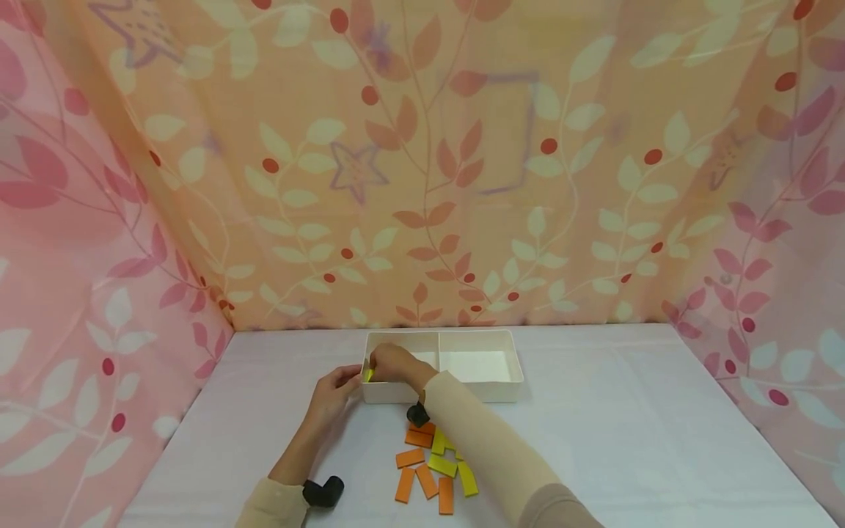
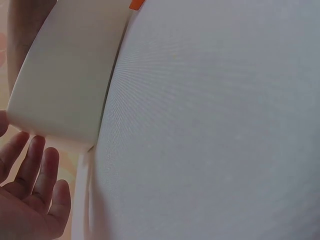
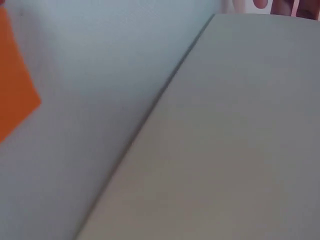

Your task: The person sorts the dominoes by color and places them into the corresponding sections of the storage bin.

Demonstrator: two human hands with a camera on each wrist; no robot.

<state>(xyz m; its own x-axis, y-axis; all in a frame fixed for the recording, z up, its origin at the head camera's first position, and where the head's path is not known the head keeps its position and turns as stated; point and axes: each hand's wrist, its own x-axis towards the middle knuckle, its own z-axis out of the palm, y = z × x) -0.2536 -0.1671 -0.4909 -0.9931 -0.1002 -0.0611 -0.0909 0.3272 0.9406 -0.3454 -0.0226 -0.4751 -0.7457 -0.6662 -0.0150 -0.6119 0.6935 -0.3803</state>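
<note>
On the table (image 1: 614, 440), the left hand (image 1: 334, 392), fingers relaxed, touches the box (image 1: 392, 394); whether the half-hidden right hand (image 1: 394, 364) grips a block (image 1: 370, 375) is unclear.

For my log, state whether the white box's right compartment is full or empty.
Empty: in the head view, the right compartment shows only bare floor.

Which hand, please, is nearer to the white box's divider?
Right: the right hand is in the compartment left of the divider; the left hand is farther, at the left end of the box.
</note>
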